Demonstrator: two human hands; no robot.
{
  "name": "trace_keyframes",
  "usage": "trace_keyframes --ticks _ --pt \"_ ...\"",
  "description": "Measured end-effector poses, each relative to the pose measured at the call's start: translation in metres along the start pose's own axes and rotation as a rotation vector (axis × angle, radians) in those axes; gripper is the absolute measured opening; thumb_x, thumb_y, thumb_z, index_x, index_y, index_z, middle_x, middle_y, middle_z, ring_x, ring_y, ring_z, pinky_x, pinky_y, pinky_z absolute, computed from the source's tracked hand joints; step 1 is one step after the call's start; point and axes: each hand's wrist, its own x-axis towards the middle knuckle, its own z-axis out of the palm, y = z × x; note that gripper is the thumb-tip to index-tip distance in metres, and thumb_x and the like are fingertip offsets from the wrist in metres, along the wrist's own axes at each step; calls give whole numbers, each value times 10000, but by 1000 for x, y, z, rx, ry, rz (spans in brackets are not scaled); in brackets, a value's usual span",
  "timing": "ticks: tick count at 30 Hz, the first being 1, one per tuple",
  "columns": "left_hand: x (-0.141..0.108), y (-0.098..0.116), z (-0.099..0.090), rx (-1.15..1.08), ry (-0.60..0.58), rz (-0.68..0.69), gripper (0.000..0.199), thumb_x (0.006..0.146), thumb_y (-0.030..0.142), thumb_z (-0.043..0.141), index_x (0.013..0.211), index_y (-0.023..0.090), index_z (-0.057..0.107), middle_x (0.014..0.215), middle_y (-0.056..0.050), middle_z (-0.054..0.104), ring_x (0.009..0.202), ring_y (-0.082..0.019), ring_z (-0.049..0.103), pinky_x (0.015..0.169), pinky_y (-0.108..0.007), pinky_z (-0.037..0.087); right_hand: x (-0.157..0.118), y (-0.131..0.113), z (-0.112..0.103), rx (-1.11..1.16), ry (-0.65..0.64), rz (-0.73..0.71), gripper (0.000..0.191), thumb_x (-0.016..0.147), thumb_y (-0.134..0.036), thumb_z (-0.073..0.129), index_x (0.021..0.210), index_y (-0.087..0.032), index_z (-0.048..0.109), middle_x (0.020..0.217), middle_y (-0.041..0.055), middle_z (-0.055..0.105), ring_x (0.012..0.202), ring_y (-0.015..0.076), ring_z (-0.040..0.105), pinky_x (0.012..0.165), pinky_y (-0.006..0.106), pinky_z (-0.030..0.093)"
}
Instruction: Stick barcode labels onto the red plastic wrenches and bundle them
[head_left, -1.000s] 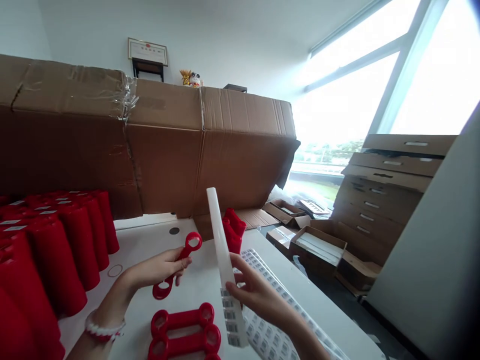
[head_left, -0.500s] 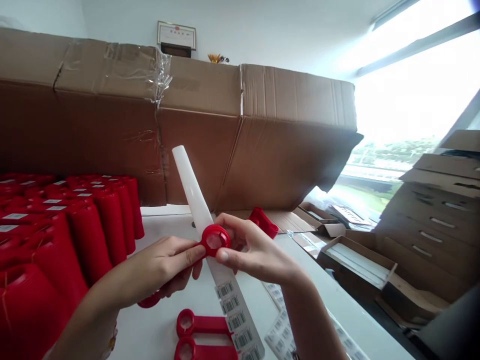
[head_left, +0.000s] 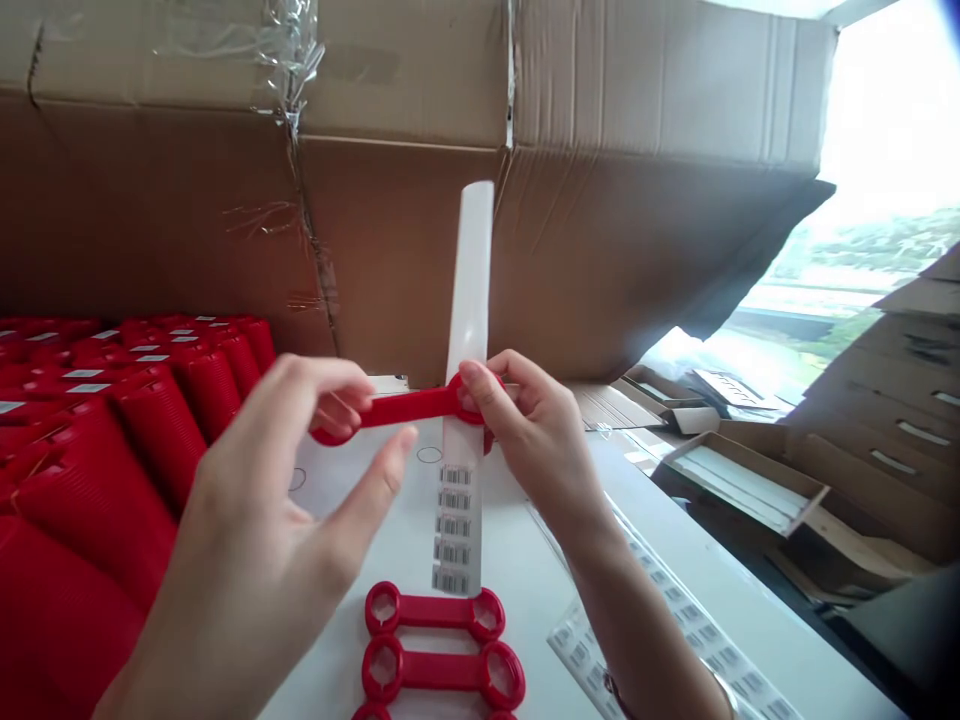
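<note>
In my right hand (head_left: 536, 430) is a red bar-shaped piece with ringed ends (head_left: 412, 405), its thumb pressed on the right ring. A white strip with barcode stickers (head_left: 471, 290) stands upright behind that ring, held by the same hand. My left hand (head_left: 300, 490) has thumb and fingers apart around the piece's left end; its fingertips are beside the bar. Below lie several more red pieces (head_left: 442, 670), stacked in a column on the white table (head_left: 405, 545).
Red ribbed rolls (head_left: 97, 480) with white labels crowd the left. A large cardboard box (head_left: 405, 230) spans the back. Barcode sheets (head_left: 675, 600) lie to the right on the table. An open carton (head_left: 742, 480) is beyond the table's right edge.
The view has tilted down. My left hand has opened and moved off the ring. The strip has turned upright, and my right thumb has moved onto the ring.
</note>
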Motion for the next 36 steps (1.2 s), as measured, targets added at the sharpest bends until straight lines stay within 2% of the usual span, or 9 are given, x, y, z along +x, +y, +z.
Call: trace_keyframes --ticks 2,4,6,10,19,25,30,33,36 --pt "-5 3 5 -71 -174 -46 227 914 508 658 1090 373 611 1123 12 671 1010 -235 661 659 -270 546 -1 -4 -3 -3 95 -54 411 931 -555 668 750 -208 544 606 -28 590 508 102 510 434 196 421" --pt "-9 2 16 -128 -292 -82 238 905 493 671 1109 381 625 1166 17 682 1024 -239 667 701 -292 569 -4 -8 -4 -32 172 -101 378 940 -518 672 754 -215 544 610 -25 601 492 103 517 413 196 415" --pt "-11 0 27 -199 -341 -122 239 897 442 683 1119 368 632 1185 11 682 1024 -239 671 763 -329 590 -7 -12 -3 -80 225 -152 349 951 -494 665 765 -221 553 618 -21 608 489 106 526 399 197 399" --pt "-13 2 40 -321 -416 -178 230 919 344 645 1149 355 640 1143 -3 692 1008 -225 684 742 -319 609 -13 -17 -1 -155 281 -242 315 966 -478 648 792 -228 564 652 -10 636 525 123 582 412 208 419" --pt "-15 8 44 -257 -338 -134 108 953 300 600 1055 325 629 1024 15 690 905 -189 685 647 -268 571 -14 -13 3 -282 333 -343 301 965 -470 654 812 -238 539 647 -23 646 504 118 583 416 227 413" --pt "-24 19 40 -272 -336 -72 101 946 282 598 1027 334 629 953 17 705 833 -184 682 670 -268 570 -7 1 4 -423 367 -379 331 962 -481 662 798 -233 515 563 -62 590 430 85 443 435 230 363" --pt "-20 26 21 -583 -336 -257 139 883 360 681 1020 344 665 890 22 684 814 -169 701 613 -206 586 -2 5 0 -436 388 -351 355 961 -506 651 794 -220 522 583 -52 609 459 85 452 460 229 363" --pt "-11 20 15 -831 -366 -433 190 870 440 726 991 317 647 773 53 628 568 -108 631 446 -169 534 -2 2 -4 -350 373 -286 346 958 -512 653 808 -213 563 626 -25 653 491 106 533 461 232 389" --pt "-2 11 17 -967 -321 -484 215 889 469 721 919 279 625 678 82 571 414 -67 528 330 -151 447 -5 -6 -5 -247 319 -213 340 949 -522 656 821 -214 589 619 -15 636 508 133 577 431 230 395"
